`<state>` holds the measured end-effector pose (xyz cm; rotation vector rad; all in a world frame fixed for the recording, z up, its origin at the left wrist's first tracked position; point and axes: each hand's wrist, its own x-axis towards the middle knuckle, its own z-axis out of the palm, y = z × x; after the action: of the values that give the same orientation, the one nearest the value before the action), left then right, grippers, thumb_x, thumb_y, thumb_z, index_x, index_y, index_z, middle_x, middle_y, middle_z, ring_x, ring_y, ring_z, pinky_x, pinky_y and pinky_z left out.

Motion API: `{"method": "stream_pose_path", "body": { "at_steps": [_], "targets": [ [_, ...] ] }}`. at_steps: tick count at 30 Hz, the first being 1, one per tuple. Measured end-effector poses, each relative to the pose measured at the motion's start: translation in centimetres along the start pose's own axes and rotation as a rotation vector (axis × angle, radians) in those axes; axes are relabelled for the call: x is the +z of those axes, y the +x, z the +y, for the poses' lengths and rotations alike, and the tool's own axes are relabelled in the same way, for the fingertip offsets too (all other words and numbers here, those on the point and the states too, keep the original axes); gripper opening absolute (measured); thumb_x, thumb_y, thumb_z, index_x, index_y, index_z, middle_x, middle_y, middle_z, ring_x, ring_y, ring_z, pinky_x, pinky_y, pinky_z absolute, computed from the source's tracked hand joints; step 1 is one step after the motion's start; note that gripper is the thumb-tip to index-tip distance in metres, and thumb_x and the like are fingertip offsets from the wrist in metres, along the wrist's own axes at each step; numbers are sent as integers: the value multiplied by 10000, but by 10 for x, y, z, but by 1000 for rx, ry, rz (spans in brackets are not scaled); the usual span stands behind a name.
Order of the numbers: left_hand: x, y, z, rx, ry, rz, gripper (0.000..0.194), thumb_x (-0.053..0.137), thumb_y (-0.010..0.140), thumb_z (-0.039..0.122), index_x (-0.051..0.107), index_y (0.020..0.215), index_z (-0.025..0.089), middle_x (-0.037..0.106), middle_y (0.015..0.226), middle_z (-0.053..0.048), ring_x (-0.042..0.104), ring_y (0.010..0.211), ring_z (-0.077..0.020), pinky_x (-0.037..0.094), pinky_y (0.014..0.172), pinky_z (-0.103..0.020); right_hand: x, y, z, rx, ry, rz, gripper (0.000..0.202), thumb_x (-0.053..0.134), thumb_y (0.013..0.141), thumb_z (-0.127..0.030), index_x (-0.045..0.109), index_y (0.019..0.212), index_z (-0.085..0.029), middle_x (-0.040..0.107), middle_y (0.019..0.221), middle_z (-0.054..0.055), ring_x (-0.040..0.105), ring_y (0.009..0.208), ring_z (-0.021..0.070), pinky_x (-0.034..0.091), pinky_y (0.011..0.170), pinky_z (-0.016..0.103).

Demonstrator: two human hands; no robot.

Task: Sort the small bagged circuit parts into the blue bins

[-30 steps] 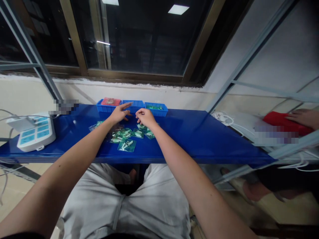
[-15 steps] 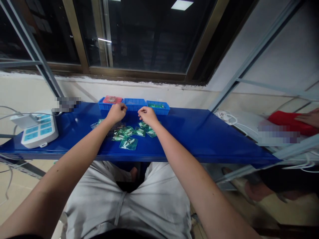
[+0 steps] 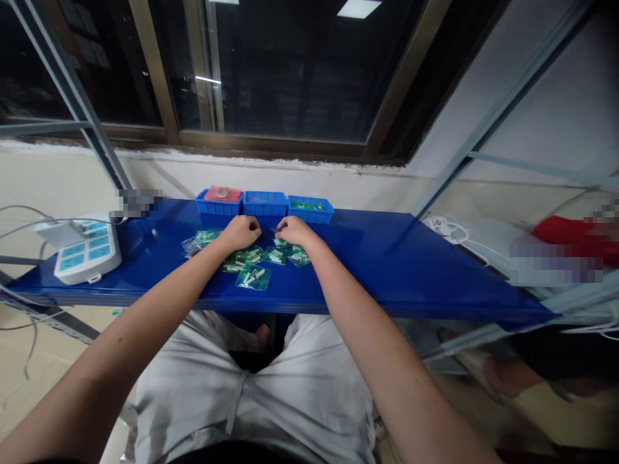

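My left hand point(image 3: 242, 232) is closed, its fingers curled over the left side of a pile of small clear bags point(image 3: 242, 258) with green and white parts in them. If it holds anything, I cannot make it out. My right hand point(image 3: 293, 230) pinches beside it, over the right part of the pile; something faint and clear seems to show at its fingertips, too small to name. One bag with white pieces point(image 3: 254, 278) lies nearest the table's front edge. Other bags point(image 3: 199, 241) lie left of my left hand, partly behind the forearm.
Behind my hands stand three blue bins: the left one point(image 3: 219, 206) bears a red packet point(image 3: 223, 193), the middle bin point(image 3: 265, 205) is beside it, the right one point(image 3: 311, 216) holds green items. A white power strip point(image 3: 89, 254) lies left. A person with a red item point(image 3: 561, 233) is at right.
Both hands have come down and nearer to me, from in front of the bins to the pile of bags. The whole view has shifted slightly.
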<state>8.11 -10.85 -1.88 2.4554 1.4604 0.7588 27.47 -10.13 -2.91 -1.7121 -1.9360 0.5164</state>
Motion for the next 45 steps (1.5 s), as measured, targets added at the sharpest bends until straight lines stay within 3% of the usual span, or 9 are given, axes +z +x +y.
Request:
{"method": "stream_pose_path", "body": {
  "at_steps": [4, 9, 15, 18, 24, 29, 33, 38, 45],
  "targets": [
    [2, -1, 1, 33, -3, 4, 203, 576, 795, 241, 749, 874, 168, 760, 917, -97, 687, 872, -250, 507, 825, -328, 2, -1, 0, -6, -29, 56, 196, 763, 686, -213, 693, 866, -182, 733, 948, 132, 678, 824, 247, 470, 676, 302],
    [4, 0, 1, 60, 6, 5, 200, 588, 801, 255, 751, 885, 175, 760, 945, -94, 686, 895, -244, 509, 862, -324, 3, -4, -3, -59, -104, 82, 205, 795, 687, -344, 655, 694, -195, 711, 803, 136, 671, 819, 276, 483, 692, 329],
    [5, 1, 2, 73, 34, -6, 216, 580, 806, 254, 742, 914, 162, 755, 975, -104, 678, 922, -251, 501, 871, -336, 7, -10, -12, -58, -194, 136, 16, 692, 780, -195, 688, 768, -185, 720, 907, 168, 682, 905, 279, 503, 758, 336],
    [5, 1, 4, 97, 39, -3, 218, 567, 804, 241, 735, 913, 153, 752, 964, -106, 678, 912, -254, 499, 863, -342, 7, -13, -17, -30, -218, 147, 59, 658, 795, -154, 708, 824, -165, 723, 952, 182, 686, 922, 272, 506, 787, 335],
    [3, -1, 6, 80, -129, 46, 222, 584, 805, 242, 697, 978, 162, 743, 996, -90, 678, 933, -236, 494, 870, -331, 3, -4, -14, -83, 250, 233, 162, 573, 859, -193, 689, 750, -161, 725, 813, 81, 676, 808, 199, 507, 736, 282],
    [7, 5, 5, -99, -558, 85, 262, 679, 773, 318, 641, 960, 139, 732, 832, -77, 681, 798, -211, 503, 741, -308, 6, 2, -18, -8, 798, 111, 126, 587, 856, -144, 656, 750, -149, 662, 676, 21, 615, 606, 126, 432, 504, 204],
    [7, 7, 5, -211, -810, 117, 282, 732, 725, 239, 611, 956, 132, 695, 707, -35, 650, 668, -163, 492, 660, -274, 3, -5, -26, 55, 1026, 27, 160, 554, 862, -58, 629, 746, -140, 630, 613, 8, 595, 549, 106, 462, 501, 198],
    [1, 4, 8, -184, -874, 113, 71, 684, 739, 177, 643, 767, 125, 652, 643, -19, 570, 539, -110, 457, 552, -236, 0, -10, -30, 79, 1074, -67, 155, 551, 878, -75, 626, 760, -141, 655, 631, 30, 639, 575, 134, 540, 539, 241],
    [4, 6, 5, -234, -805, 131, 49, 688, 756, 177, 675, 742, 132, 622, 584, -9, 575, 513, -115, 480, 512, -230, 7, -1, -18, -15, 761, 119, 160, 608, 822, -117, 655, 674, -153, 618, 563, 3, 596, 513, 123, 475, 439, 196]
  ]
}}
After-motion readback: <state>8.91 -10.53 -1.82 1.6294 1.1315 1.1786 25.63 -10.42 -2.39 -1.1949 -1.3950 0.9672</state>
